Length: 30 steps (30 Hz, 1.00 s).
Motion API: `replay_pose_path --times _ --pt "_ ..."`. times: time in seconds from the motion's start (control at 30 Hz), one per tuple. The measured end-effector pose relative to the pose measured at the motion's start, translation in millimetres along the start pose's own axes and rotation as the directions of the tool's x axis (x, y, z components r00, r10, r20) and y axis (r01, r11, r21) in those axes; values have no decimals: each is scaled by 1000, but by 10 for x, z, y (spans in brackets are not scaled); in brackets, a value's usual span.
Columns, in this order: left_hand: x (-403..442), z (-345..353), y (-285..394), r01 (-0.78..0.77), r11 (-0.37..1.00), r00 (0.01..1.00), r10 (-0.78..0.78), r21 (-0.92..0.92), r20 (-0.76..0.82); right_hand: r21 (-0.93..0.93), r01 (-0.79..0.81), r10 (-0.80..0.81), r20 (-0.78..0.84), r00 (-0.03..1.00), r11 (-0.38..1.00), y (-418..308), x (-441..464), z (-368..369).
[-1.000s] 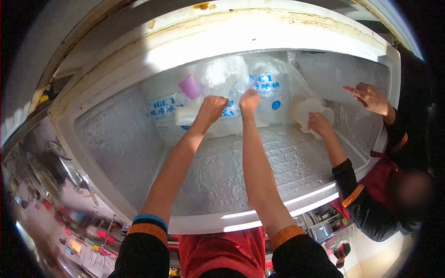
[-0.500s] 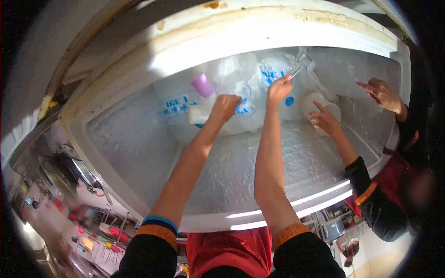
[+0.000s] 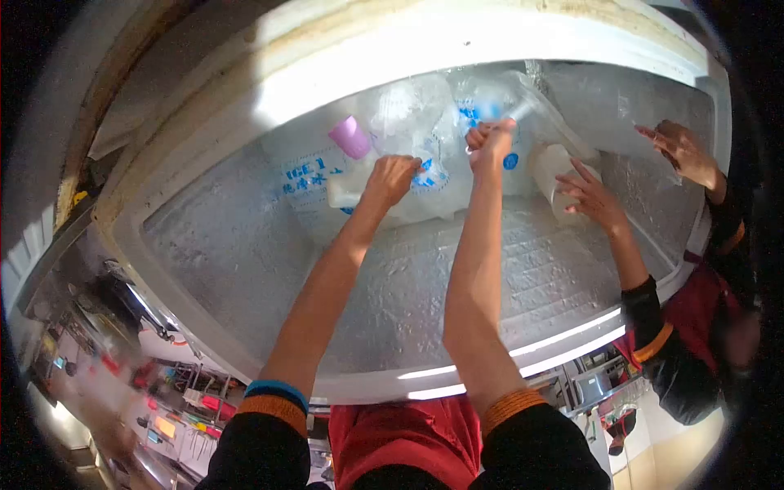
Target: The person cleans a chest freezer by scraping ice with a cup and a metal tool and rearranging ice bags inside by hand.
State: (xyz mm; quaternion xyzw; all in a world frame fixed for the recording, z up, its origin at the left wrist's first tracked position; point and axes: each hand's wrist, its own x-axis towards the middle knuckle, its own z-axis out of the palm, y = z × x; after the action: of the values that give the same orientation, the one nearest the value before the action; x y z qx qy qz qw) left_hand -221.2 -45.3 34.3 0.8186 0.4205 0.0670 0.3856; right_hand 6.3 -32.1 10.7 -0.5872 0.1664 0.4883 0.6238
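Sunlight falls across the far edge of a white chest freezer (image 3: pixel 367 388), whose inside walls and ribbed floor look frosted. Printed ice bags (image 3: pixel 304 181), clear with blue lettering, lie along its far side, with a purple cup (image 3: pixel 350 137) tilted on top and a whitish block-shaped object (image 3: pixel 341 193) just beside the left wrist.

Both forearms reach forward over the near rim from dark sleeves with orange cuffs; a blue band (image 3: pixel 282 391) circles the left one. That left arm slants inward, and the left hand (image 3: pixel 393 178) bends over at the wrist, back upward, fingers folded in with their tips pinched against the bag plastic. Nearly upright in the view, the right forearm runs straight into the right hand (image 3: pixel 489 147), its fingers curled tight around a strip of clear plastic (image 3: pixel 525 108) that angles up and away, blurred.

To the right, a co-worker's one hand (image 3: pixel 594 198), fingers loosely spread, is at a white cylindrical container (image 3: pixel 545 167); contact cannot be told. Their other hand (image 3: pixel 684 153) hangs near the end wall, index finger extended.
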Motion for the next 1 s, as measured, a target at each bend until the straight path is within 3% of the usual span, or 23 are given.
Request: replay_pose_path --times 0.07,0.13,0.23,0.27,0.3,0.33,0.4,0.53,0.6,0.63,0.7,0.73,0.8,0.83,0.87,0.9,0.93,0.97,1.0 --pt "-3 -26 13 -32 999 999 32 5 1 -64 -53 52 -14 999 997 575 -11 212" --pt "-72 50 27 -38 998 999 38 -41 -8 -142 -91 80 -82 993 986 544 -46 25" --pt "-76 -7 19 -22 999 999 21 -32 -25 35 -112 107 119 987 993 226 -122 73" --pt "-65 6 36 -7 1000 1000 7 -19 -12 176 5 -16 58 998 984 69 -190 147" --pt "-27 -14 23 5 1000 1000 -5 -2 -5 187 1 -14 64 998 982 246 -203 266" --pt "6 -27 -56 -3 1000 1000 3 5 -10 73 195 -193 -35 981 978 572 -136 353" --pt "-41 118 -65 -47 994 995 38 -97 -95 -197 -236 262 122 957 952 1188 414 -260" --pt "-65 -31 77 6 1000 1000 -7 -25 -18 -68 -335 336 1 942 940 155 -299 274" --pt "-31 -7 73 20 999 1000 -19 -35 25 -43 -17 20 54 998 999 -107 -324 360" --pt "1 -43 30 28 999 999 -26 -30 40 -35 -21 24 66 998 999 25 -303 447" --pt "7 -35 -12 3 998 1000 -4 -60 -13 -235 252 -283 -106 953 939 501 -153 440" --pt "17 15 23 -19 994 998 13 -110 -55 -252 102 -123 -67 990 962 534 -102 303" --pt "-52 1 137 8 994 1000 -8 -111 4 -341 -191 209 17 978 920 588 -15 42" --pt "14 -34 58 25 997 1000 -23 -79 21 -179 -194 206 47 977 964 452 96 62" --pt "-24 -50 49 34 997 999 -32 -70 22 -177 -204 217 53 975 963 535 68 116" --pt "8 -66 41 35 999 999 -34 -29 40 -153 160 -168 -37 985 975 616 73 233" --pt "33 -59 63 35 999 997 -35 2 64 -170 502 -525 -142 839 848 676 79 264" --pt "33 -48 91 30 1000 997 -29 -8 70 -178 506 -531 -149 834 844 701 70 200" --pt "46 -52 88 19 1000 998 -18 -17 68 -158 66 -63 24 998 985 710 80 129"
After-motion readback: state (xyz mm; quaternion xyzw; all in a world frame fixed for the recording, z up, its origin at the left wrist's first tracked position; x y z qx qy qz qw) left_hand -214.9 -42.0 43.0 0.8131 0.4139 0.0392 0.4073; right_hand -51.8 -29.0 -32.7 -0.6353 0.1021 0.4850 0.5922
